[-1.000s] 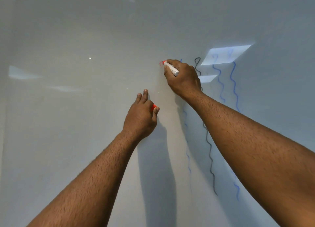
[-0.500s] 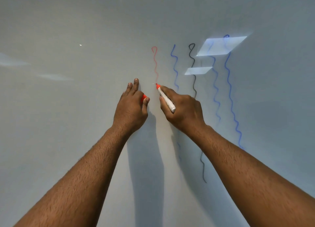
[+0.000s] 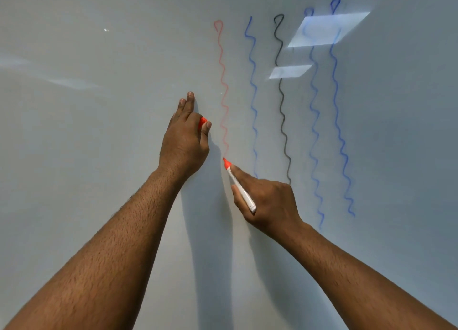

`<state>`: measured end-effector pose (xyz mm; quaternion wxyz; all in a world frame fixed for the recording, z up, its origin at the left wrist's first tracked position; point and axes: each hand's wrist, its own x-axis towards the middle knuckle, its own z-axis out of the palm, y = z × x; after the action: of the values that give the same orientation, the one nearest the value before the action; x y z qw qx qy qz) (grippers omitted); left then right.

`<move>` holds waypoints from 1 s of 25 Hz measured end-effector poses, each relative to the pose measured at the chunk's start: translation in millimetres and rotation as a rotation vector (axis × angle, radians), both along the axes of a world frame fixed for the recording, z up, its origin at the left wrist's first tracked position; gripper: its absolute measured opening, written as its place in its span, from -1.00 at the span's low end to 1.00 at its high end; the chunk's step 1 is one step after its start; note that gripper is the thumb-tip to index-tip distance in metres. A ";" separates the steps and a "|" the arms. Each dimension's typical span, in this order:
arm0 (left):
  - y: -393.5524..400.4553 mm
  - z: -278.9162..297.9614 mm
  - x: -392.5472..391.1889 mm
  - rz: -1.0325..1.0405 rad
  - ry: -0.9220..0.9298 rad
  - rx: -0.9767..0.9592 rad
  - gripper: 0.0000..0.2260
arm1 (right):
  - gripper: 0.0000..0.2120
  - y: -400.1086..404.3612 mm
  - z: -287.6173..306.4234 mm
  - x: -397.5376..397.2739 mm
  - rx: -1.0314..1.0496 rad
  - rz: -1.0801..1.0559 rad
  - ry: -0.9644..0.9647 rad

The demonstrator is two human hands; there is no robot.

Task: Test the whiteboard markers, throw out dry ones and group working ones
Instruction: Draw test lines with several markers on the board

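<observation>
Gripping a smooth white marker (image 3: 241, 190), right hand (image 3: 269, 200); pinching its red cap (image 3: 202, 122), left hand (image 3: 184, 141).

Both bare forearms are reaching up and forward, converging toward the centre. The left hand (image 3: 184, 141) is extending its two upper fingers (image 3: 188, 102) straight while its thumb and curled fingers are pinching a small red plastic cap (image 3: 202, 122). The right hand (image 3: 269, 203) is gripping a white-barrelled red-tipped marker (image 3: 240, 188) between thumb and curled fingers, tip pointing up and left.
</observation>
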<state>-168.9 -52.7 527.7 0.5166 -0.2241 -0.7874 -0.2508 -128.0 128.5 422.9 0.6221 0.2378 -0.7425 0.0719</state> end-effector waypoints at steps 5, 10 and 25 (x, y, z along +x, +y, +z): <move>-2.1 -17.6 3.0 -0.008 -0.006 -0.010 -0.85 | -0.60 10.1 -46.3 9.5 -0.014 0.029 -0.052; -3.2 -34.8 3.5 -0.018 -0.021 -0.002 -0.86 | -0.64 17.5 -85.7 21.9 0.065 0.002 -0.103; 3.6 -270.0 91.0 -0.562 -1.050 0.876 -0.86 | -0.83 2.4 -206.5 100.6 -0.711 0.283 -0.852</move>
<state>-77.9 -49.1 257.7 0.0300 -0.0409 -0.6716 -0.7392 -27.4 130.9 216.3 0.2942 0.0609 -0.8187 0.4893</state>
